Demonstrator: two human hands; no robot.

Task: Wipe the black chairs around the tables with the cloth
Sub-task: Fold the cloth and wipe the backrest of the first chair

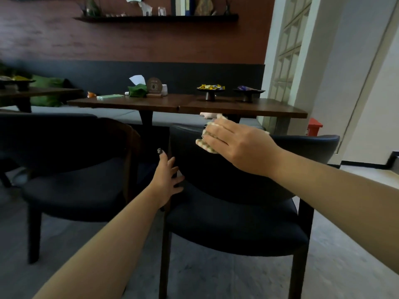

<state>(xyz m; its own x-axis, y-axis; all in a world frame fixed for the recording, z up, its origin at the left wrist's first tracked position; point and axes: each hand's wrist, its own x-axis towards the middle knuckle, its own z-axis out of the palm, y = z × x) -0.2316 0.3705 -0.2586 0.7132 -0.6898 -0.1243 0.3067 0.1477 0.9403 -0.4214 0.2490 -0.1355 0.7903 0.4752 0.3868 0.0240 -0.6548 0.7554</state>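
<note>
Two black chairs stand in front of a dark wooden table (187,104). The right black chair (237,216) is nearest to me, and the left black chair (71,186) stands beside it. My right hand (239,145) lies flat with straight fingers on a pale checked cloth (205,145) and presses it against the curved backrest of the right chair. My left hand (166,180) touches the left edge of that backrest with spread fingers. Most of the cloth is hidden under my right hand.
The table holds a tissue box (137,90), a phone (110,96), a round sign (154,86) and two footed dishes of sweets (210,88). A bench with green cushions (49,91) runs behind it. A red box (314,128) stands by the wall at the right.
</note>
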